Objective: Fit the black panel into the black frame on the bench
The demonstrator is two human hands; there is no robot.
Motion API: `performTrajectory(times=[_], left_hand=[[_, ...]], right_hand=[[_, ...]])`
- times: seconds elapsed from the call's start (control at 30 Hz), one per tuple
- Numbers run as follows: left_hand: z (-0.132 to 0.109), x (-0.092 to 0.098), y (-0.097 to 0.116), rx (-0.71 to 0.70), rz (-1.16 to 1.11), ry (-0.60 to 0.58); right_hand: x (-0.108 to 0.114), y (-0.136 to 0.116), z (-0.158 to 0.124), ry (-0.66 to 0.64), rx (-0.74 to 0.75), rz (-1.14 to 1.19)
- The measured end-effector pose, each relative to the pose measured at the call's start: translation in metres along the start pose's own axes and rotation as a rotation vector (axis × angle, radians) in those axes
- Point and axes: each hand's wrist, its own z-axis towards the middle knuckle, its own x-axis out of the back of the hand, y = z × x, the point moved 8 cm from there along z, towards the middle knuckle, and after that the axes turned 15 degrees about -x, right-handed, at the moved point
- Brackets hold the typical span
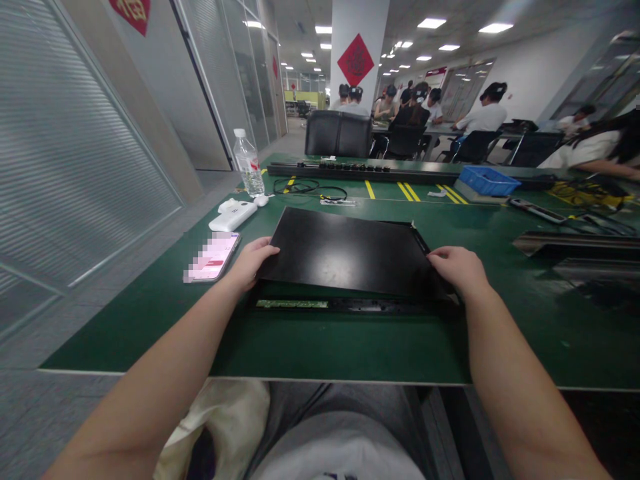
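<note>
A flat black panel (345,250) lies on the green table (320,347), its near edge lifted a little above a black tray with a green circuit strip (293,304) showing underneath. My left hand (250,262) grips the panel's near left corner, thumb on top. My right hand (457,267) grips its near right corner, fingers curled over the edge.
A phone (215,257), a white device (233,215) and a water bottle (249,162) stand to the left. Cables (307,188), a long black rail (360,171) and a blue bin (489,180) lie behind. Black panels (580,250) sit at right. Several people sit at far tables.
</note>
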Motion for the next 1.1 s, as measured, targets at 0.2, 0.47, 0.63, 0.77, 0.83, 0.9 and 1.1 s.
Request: performTrajectory(times=[0.2,0.47,0.63,0.77,0.83,0.9,1.1], left_hand=[[-0.003,-0.001,0.005,0.001,0.002,0.011],[-0.001,-0.001,0.007,-0.056,-0.038,0.004],[0.000,0.000,0.009,-0.078,-0.049,0.011],[-0.001,0.002,0.012,-0.100,-0.027,0.036],[-0.001,0.002,0.014,-0.119,-0.019,0.051],[-0.001,0.003,0.015,-0.123,-0.021,0.063],[-0.001,0.007,0.014,-0.102,0.016,0.069]], right_hand=[[-0.002,0.006,0.008,-0.013,-0.005,0.083],[-0.005,0.009,0.012,-0.007,-0.005,0.132],[-0.005,0.009,0.011,-0.003,-0.010,0.135],[-0.004,0.008,0.010,-0.002,-0.012,0.132],[-0.004,0.008,0.010,0.003,-0.010,0.128],[-0.004,0.008,0.010,-0.002,-0.010,0.121],[-0.006,0.010,0.011,-0.003,-0.007,0.148]])
